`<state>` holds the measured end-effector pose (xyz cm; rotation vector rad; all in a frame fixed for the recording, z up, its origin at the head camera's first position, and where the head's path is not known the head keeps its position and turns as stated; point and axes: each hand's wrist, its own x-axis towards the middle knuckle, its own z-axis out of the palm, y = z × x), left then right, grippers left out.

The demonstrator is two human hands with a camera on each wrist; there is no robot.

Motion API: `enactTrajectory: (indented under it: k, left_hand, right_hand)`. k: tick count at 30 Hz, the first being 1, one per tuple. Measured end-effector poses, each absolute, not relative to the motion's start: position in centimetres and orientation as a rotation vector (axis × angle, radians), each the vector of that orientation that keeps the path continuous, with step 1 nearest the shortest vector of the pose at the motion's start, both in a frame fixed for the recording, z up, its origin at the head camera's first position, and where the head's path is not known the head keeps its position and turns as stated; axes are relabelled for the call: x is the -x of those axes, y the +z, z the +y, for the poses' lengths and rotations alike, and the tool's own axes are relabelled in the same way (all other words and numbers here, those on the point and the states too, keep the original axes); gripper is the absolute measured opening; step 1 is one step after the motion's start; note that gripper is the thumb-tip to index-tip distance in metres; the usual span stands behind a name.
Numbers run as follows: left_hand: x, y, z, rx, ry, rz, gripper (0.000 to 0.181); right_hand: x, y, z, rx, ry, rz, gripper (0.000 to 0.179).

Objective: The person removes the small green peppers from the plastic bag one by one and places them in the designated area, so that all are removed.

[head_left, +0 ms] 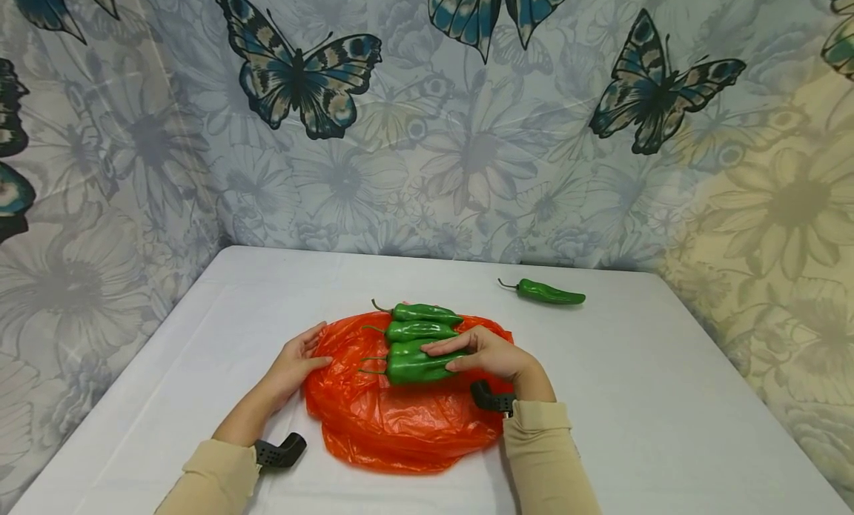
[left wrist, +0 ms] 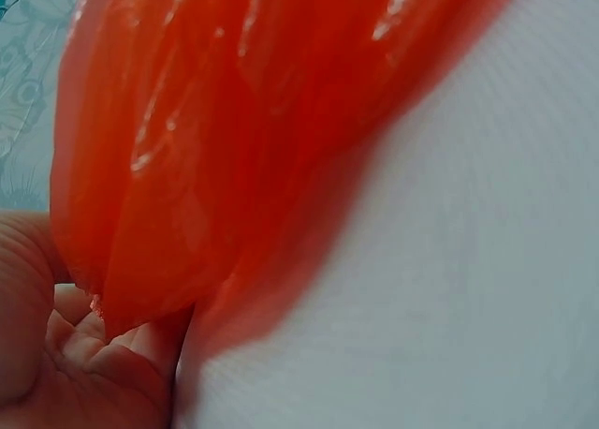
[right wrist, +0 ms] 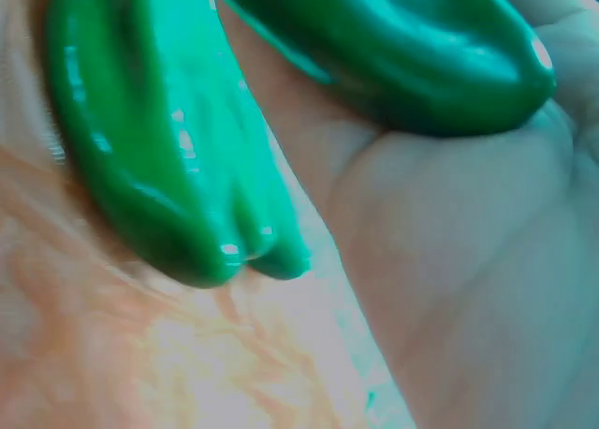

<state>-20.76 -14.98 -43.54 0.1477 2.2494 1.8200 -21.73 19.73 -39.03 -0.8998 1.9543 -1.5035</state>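
A crumpled red plastic bag (head_left: 400,426) lies spread on the table with several green chili peppers (head_left: 427,313) in a row on top of it, stems to the left. My left hand (head_left: 293,363) is at the bag's left edge; in the left wrist view the bag's edge (left wrist: 159,279) passes between thumb and fingers. My right hand (head_left: 490,356) grips the nearest green pepper (head_left: 415,370) by its right end, thumb in front and fingers over it. In the right wrist view that pepper's tip lies against the palm, beside the other peppers (right wrist: 140,167).
Another green pepper (head_left: 550,293) lies alone at the back right of the white table (head_left: 634,396). A butterfly-patterned cloth (head_left: 467,152) hangs behind the table and along its sides. Both wrists wear black camera mounts (head_left: 282,452).
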Motion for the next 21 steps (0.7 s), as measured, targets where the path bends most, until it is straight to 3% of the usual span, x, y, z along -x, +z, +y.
enactTrajectory:
  k: [21]
  left_hand:
    - [20.7, -43.5, -15.1, -0.126, 1.814, 2.249, 0.066]
  right_hand:
    - [21.5, -36.1, 24.2, 0.899, -1.515, 2.065, 0.04]
